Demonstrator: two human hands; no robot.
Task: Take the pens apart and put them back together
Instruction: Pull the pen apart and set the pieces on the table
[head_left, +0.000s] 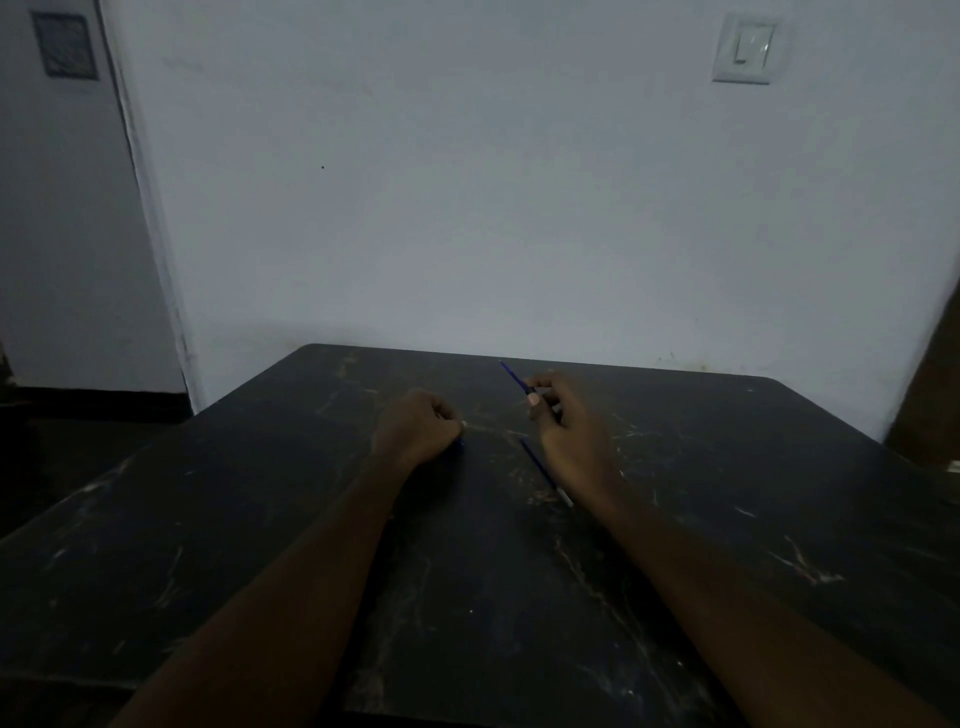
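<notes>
The scene is dim. My right hand (569, 426) pinches a thin blue pen refill (513, 376) between thumb and fingers, and the refill points up and to the far left. A second thin blue pen part with a pale end (543, 470) lies on the black table (260, 545) just left of my right wrist. My left hand (418, 428) rests on the table as a closed fist. A small blue piece (460, 443) shows at its lower right edge; what it is I cannot tell.
The scratched black table runs up to a pale wall (519, 208). A light switch (745, 49) is on the wall at the upper right. A door frame (145, 208) stands at the left, with dark floor beside the table.
</notes>
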